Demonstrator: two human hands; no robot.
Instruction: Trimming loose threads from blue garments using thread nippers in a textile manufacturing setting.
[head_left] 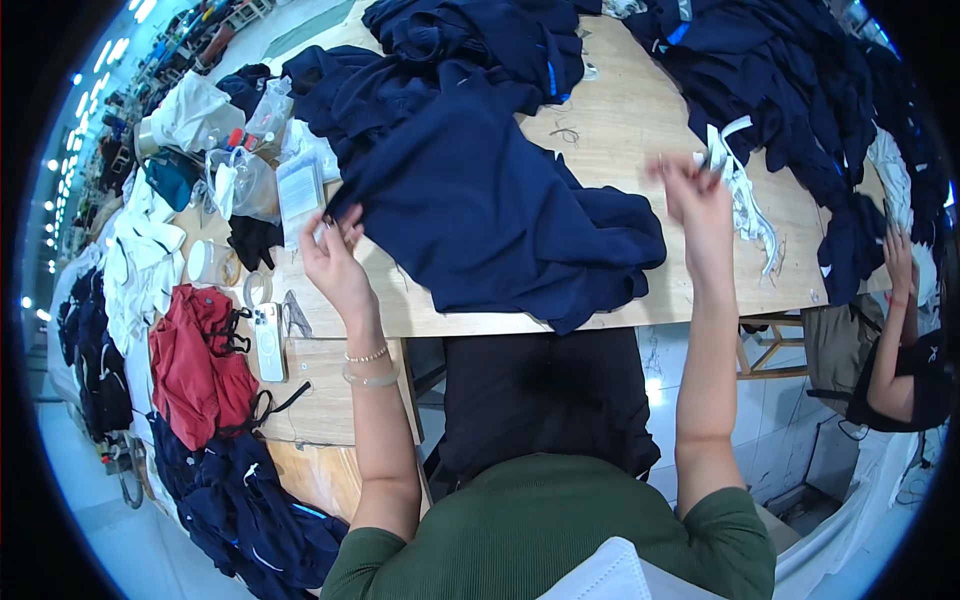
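Observation:
A navy blue garment [490,200] lies spread on the wooden table in front of me, its near edge bunched. At its left corner my left hand [336,262] pinches the fabric between thumb and fingers. My right hand [697,200] is raised over the table, to the right of the garment and apart from it. Its fingers are curled and blurred by motion; something small and dark shows at them, too unclear to name. Just beyond that hand lie crumpled white strips [742,195].
More navy garments [760,70] are heaped at the far side and right. At left are a red bag [200,365], a phone [268,342], a clear jar [207,262], plastic bags and white cloth [140,250]. Another person's hand [899,262] works at the right edge.

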